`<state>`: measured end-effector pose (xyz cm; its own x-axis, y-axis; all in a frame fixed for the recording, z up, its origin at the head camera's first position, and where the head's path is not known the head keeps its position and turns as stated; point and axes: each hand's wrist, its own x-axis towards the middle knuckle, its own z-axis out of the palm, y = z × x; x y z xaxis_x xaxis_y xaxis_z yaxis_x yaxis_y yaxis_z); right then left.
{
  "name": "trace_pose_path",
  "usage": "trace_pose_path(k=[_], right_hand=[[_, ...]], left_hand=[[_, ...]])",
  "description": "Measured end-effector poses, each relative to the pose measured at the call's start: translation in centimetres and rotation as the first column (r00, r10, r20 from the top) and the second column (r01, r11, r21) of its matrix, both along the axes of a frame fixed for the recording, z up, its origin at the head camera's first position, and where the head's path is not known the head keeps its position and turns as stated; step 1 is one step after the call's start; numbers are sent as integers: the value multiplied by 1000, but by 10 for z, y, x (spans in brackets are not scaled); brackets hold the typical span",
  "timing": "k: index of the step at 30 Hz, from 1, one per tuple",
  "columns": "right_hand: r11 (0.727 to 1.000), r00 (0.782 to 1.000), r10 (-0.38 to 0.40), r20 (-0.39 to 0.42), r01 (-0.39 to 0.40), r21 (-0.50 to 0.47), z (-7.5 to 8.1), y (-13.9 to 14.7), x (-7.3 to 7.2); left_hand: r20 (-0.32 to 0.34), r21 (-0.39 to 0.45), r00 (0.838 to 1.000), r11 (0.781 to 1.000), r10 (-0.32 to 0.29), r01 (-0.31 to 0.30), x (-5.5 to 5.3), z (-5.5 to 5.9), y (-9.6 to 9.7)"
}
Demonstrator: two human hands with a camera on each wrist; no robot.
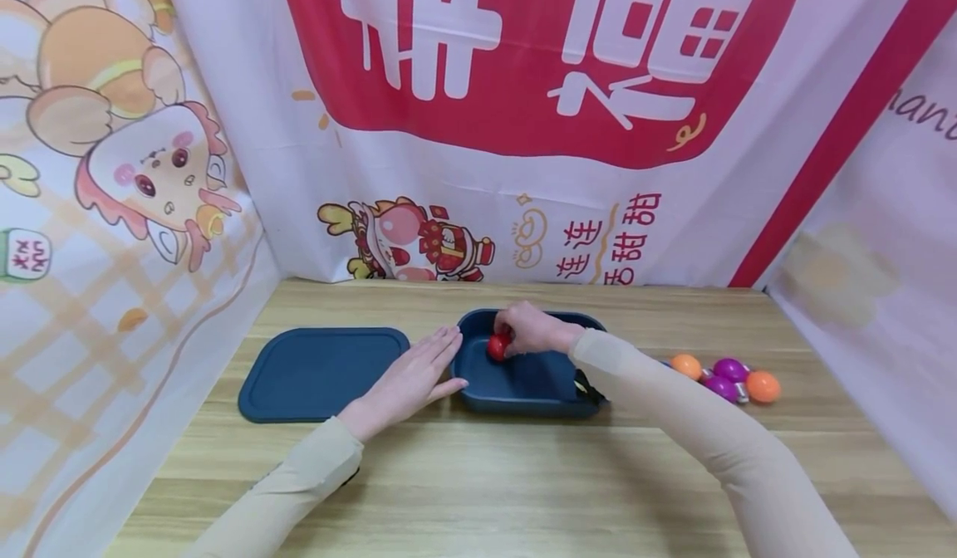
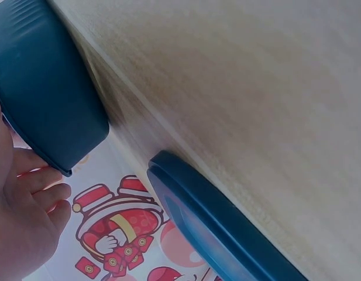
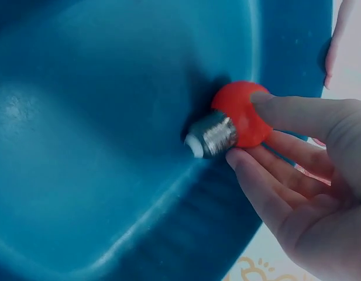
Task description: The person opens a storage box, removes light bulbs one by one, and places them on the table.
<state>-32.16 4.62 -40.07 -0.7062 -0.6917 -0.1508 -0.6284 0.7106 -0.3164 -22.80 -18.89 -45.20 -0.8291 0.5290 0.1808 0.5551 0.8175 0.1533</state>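
A dark blue rectangular container (image 1: 482, 379) stands on the wooden table. Inside it, near the far left corner, my right hand (image 1: 532, 330) pinches a red light bulb (image 1: 498, 347) between thumb and fingers. The right wrist view has the bulb's metal screw base (image 3: 218, 136) pointing away from the palm, close to the container's floor. With fingers straight, my left hand (image 1: 411, 379) rests against the container's left rim. In the left wrist view, those fingertips (image 2: 48, 178) lie at the rim, on the outer side.
A matching blue lid (image 1: 325, 374) lies flat on the table to the left. On the right, beyond the container, sit orange bulbs (image 1: 763, 387) and purple bulbs (image 1: 730, 369) in a cluster. A small black item (image 1: 589, 388) is at the container's near right corner, partly behind my right sleeve.
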Motion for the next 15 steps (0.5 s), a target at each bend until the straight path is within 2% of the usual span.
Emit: trace_pose_path(k=[7, 15], right_hand=[[999, 994, -36, 106, 33, 26, -4, -1, 7], [999, 994, -31, 104, 28, 27, -7, -2, 7]], left_hand=[[5, 6, 1000, 1000, 3, -3, 1, 1, 1], [1, 7, 1000, 1000, 2, -2, 1, 0, 0]])
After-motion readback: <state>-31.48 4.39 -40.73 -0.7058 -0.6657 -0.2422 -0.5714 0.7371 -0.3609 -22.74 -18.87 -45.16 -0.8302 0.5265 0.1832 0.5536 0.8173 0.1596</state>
